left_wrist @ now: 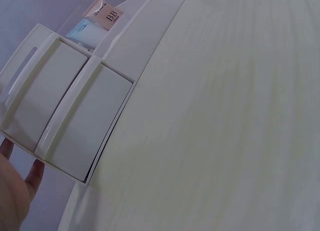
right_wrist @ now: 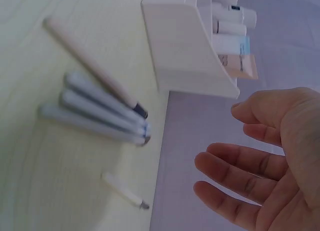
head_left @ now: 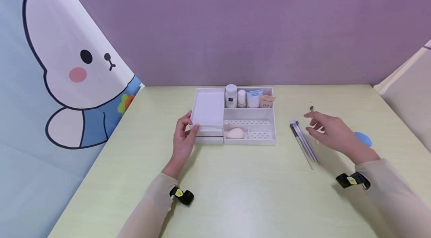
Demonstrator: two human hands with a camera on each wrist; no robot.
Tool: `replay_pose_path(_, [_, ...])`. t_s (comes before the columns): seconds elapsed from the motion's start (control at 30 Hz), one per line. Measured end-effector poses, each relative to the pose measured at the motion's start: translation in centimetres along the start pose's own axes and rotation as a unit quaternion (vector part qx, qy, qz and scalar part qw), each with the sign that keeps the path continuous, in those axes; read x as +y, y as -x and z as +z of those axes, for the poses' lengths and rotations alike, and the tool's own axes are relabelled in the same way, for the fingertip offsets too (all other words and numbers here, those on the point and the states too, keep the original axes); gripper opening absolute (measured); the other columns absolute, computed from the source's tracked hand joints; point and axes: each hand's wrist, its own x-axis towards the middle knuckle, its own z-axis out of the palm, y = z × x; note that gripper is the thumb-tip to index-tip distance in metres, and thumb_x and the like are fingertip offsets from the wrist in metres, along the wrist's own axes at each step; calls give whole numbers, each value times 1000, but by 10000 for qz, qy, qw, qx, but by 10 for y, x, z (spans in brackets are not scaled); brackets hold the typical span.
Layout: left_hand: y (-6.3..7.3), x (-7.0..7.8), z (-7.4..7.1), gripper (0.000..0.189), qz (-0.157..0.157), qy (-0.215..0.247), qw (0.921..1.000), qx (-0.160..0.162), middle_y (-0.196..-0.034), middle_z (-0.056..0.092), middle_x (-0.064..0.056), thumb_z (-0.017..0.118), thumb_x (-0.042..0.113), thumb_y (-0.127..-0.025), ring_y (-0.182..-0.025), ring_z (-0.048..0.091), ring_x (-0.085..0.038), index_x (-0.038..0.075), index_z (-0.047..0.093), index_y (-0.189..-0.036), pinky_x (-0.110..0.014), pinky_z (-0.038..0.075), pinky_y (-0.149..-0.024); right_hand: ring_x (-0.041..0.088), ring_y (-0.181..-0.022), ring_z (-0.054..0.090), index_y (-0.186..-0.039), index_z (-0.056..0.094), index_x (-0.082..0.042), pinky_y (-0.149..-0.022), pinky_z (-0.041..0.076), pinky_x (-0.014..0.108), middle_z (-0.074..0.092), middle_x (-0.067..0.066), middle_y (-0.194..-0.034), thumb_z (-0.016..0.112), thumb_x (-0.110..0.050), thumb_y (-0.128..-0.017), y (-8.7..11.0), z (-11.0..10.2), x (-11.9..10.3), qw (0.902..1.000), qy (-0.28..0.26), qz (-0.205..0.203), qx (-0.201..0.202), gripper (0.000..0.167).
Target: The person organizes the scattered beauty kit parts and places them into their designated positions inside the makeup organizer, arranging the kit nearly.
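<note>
A white makeup organizer (head_left: 250,142) stands at the table's back, with drawers at its left front. My left hand (head_left: 184,139) holds its front left corner, thumb at the front and fingers along the side. Thin makeup brushes (head_left: 304,144) lie side by side to the organizer's right. Over the table just right of them hovers my right hand (head_left: 331,133), its fingers loosely bent and nothing in them. A short brush (right_wrist: 122,191) lies apart from the others; in the head view its dark tip shows just beyond the right fingers.
Inside the organizer stand a white bottle (head_left: 231,97), a smaller white-capped bottle (head_left: 241,97), a blue-and-white tube (head_left: 254,98) and a beige BB tube (head_left: 266,101). A pale makeup sponge (head_left: 235,133) sits in a front compartment. Behind the right wrist lies a blue oval thing (head_left: 363,139).
</note>
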Motion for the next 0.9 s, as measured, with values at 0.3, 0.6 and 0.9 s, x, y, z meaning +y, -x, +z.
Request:
replay_pose_path(0.3, [0,1,-1,18,-16,35,10000,-22,-148,45,-17,59,-3,-96,-135,42,-25,-6,43,-103,-23,43,-82,28,-80,65,-129,54,1,-66,51,43,69,11,-90,67,-9,-92,19,-12,26,9985,238,487,103,40])
replay_pose_path(0.6, [0,1,-1,18,-1,43,10000,-22,-148,45,-17,59,-3,-96,-134,43,-25,-7,43,-103,-23,44,-83,32,-78,65,-124,54,3,-65,49,45,68,14,-87,68,-8,-89,35,-21,47,9958,468,739,268,39])
replay_pose_path(0.9, [0,2,0,18,-20,34,10000,-25,-148,45,-17,59,-3,-96,-134,43,-26,-7,42,-103,-23,43,-83,47,-88,62,-122,53,7,-73,46,56,66,27,-93,69,-10,-89,52,-30,66,9922,491,1135,179,40])
